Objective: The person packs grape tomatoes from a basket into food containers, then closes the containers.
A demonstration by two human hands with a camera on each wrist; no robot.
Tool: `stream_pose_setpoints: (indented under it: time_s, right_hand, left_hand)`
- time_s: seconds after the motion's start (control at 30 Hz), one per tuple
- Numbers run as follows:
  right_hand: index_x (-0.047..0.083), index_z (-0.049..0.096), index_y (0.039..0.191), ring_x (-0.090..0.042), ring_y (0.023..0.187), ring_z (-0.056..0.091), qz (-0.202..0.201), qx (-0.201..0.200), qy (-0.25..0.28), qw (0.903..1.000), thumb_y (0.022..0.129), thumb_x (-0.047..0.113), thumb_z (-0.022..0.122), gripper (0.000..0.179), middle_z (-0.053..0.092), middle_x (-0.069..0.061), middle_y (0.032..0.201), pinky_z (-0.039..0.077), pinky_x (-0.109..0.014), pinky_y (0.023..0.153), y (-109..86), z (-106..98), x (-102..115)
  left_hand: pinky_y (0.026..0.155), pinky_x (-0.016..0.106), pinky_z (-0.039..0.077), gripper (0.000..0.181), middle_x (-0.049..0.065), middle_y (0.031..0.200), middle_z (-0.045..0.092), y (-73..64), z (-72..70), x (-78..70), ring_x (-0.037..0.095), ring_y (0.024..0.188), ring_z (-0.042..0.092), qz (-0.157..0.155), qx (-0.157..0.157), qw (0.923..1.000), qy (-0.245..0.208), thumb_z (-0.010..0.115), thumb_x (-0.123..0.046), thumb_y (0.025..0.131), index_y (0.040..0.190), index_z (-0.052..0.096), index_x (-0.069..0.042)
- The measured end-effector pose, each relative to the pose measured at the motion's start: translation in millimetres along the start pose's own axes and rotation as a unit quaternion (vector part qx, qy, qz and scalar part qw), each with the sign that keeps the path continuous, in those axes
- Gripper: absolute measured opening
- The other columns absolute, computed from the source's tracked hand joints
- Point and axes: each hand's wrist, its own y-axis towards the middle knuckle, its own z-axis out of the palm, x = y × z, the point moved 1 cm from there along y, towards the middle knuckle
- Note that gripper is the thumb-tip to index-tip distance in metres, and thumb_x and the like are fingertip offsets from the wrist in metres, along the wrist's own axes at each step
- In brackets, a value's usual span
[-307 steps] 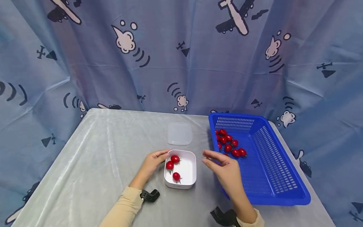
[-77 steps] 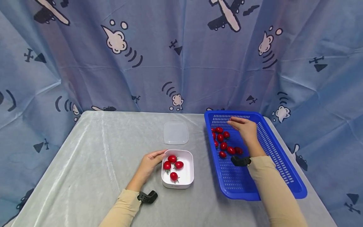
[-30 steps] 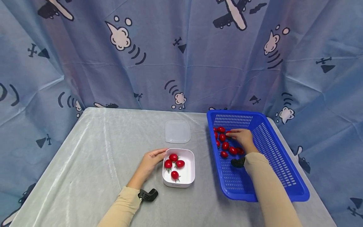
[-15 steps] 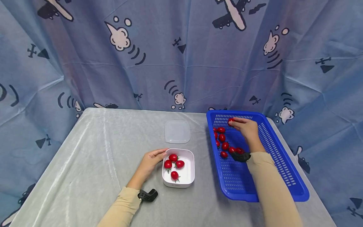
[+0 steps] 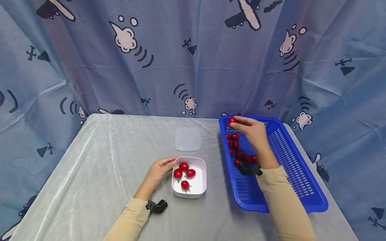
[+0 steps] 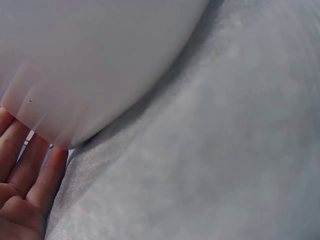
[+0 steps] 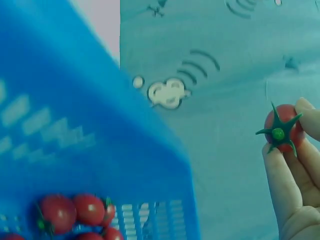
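Fingers (image 7: 280, 181) of right hand (image 5: 254, 131) pinch tomato (image 5: 231, 121), now shifted left, clear of pile (image 5: 235, 144) in basket (image 5: 289, 150); left hand (image 5: 158, 170), straight-fingered, touches box (image 5: 189, 195).

blue basket (image 7: 135, 170) cut off in right wrist view, white box (image 6: 110, 60) in left.

Soft even light, faint shadow beside blue basket (image 5: 251, 197), hazy wrist views
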Motion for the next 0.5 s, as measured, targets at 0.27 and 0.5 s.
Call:
stream_pose_setpoints:
  time_s: [0.27, 0.5]
  right_hand:
    - [0.007, 0.068, 0.127, 0.0, 0.092, 0.066, -0.017, 0.032, -0.015, 0.9992, 0.084, 0.036, 0.08, 0.054, 0.071, 0.014, 0.102, 0.055, -0.017, 0.084, -19.6, 23, 14]
    - [0.003, 0.07, 0.122, -0.003, 0.087, 0.069, -0.026, 0.08, 0.008, 0.9965, 0.082, 0.024, 0.082, 0.046, 0.075, 0.01, 0.097, 0.056, -0.022, 0.077, -34.8, 48, 16]
  left_hand:
    - [0.093, 0.02, 0.053, 0.033, 0.01, 0.123, 0.071, 1.2, -0.8, 1.2, -0.001, 0.103, 0.065, -0.004, 0.004, 0.9999, -0.01, 0.066, -0.014, 0.095, 0.123, 0.068, 0.003]
    - [0.095, 0.019, 0.052, 0.035, 0.015, 0.126, 0.069, 0.7, 0.0, 0.4, -0.001, 0.104, 0.064, -0.002, 0.01, 0.9999, -0.007, 0.065, -0.014, 0.095, 0.126, 0.066, 0.004]
